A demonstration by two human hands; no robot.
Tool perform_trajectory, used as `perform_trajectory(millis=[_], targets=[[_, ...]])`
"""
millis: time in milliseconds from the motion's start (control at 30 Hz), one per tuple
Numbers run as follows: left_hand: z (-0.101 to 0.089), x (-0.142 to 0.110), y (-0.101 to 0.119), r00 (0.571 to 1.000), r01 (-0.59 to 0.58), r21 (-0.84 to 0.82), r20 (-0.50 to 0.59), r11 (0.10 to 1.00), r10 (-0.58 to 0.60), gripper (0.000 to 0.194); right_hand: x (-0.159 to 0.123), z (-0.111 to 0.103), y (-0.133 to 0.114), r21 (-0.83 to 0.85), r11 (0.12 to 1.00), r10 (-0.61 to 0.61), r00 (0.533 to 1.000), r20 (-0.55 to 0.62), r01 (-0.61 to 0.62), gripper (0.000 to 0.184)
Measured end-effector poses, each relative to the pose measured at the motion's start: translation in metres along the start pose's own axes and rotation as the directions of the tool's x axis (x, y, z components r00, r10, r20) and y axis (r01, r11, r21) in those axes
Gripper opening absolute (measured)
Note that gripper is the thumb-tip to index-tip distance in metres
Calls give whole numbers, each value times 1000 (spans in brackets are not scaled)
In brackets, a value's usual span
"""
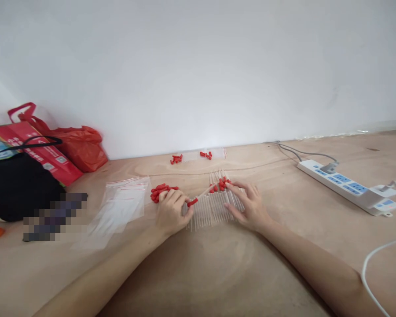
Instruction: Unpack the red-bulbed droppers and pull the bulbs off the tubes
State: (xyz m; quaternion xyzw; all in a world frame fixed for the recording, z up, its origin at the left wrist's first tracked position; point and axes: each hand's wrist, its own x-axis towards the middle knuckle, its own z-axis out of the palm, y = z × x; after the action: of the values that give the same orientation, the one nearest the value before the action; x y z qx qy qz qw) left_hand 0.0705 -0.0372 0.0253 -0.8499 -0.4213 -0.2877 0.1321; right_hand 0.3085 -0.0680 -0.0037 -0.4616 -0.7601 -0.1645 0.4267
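Note:
My left hand (pixel 173 212) pinches a red rubber bulb (pixel 192 202) between thumb and fingers. A thin clear tube (pixel 204 192) slants up and right from that bulb, like a dropper. Below it lies a row of clear tubes (pixel 203 213), side by side on the table. My right hand (pixel 252 207) rests at the row's right end, fingers spread, index fingertip at a cluster of red-bulbed droppers (pixel 222 182). Its thumb lies over the tubes, apart from the index finger. Just behind my left hand is a pile of loose red bulbs (pixel 160 191), partly hidden by it.
Clear zip bags (pixel 125 204) lie left of my hands. Near the wall is another bag (pixel 193 155) with red-bulbed droppers on it. A white power strip (pixel 339 182) with cables stands right. A red plastic bag (pixel 81 147) and a black bag (pixel 23 185) sit far left.

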Motion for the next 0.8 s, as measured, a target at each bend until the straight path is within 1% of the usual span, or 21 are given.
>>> perform_trajectory(millis=[33, 100, 133, 200, 267, 367, 433, 533, 567, 667, 733, 800], targets=[[-2, -7, 3, 998, -53, -13, -34, 999, 52, 11, 0, 0, -5, -9, 997, -79, 996, 29, 79, 43], [-3, -18, 10, 987, -140, -35, -89, 990, 136, 10, 1, 1, -15, -20, 977, -208, 975, 84, 210, 38], [-2, -21, 13, 979, -175, -42, -113, 984, 169, 9, 1, 2, -19, -20, 967, -251, 963, 95, 254, 35], [0, -25, 17, 964, -229, -50, -153, 972, 219, 8, 0, 6, -23, -17, 954, -296, 952, 85, 298, 27], [2, -27, 18, 951, -259, -52, -186, 965, 245, 7, 0, 9, -24, -13, 950, -312, 949, 46, 313, 20], [4, -27, 18, 947, -261, -65, -208, 963, 243, 7, -2, 13, -23, 7, 942, -336, 942, 1, 336, 14], [4, -26, 17, 950, -261, -88, -198, 961, 240, 8, -3, 15, -24, 17, 939, -344, 939, -4, 344, 13], [6, -24, 16, 947, -299, -125, -159, 946, 278, 19, -5, 16, -26, 20, 941, -338, 941, -2, 338, 12], [7, -24, 16, 944, -313, -139, -152, 940, 292, 19, -5, 16, -27, 22, 942, -336, 942, -5, 336, 12], [11, -25, 15, 936, -340, -193, -161, 921, 312, 11, -6, 16, -30, 29, 938, -346, 938, -20, 346, 10], [11, -26, 15, 933, -352, -219, -165, 910, 321, 11, -7, 14, -30, 32, 932, -360, 933, -21, 361, 10], [9, -28, 14, 932, -358, -226, -145, 906, 332, 11, -7, 11, -31, 34, 931, -364, 931, -4, 364, 12]])
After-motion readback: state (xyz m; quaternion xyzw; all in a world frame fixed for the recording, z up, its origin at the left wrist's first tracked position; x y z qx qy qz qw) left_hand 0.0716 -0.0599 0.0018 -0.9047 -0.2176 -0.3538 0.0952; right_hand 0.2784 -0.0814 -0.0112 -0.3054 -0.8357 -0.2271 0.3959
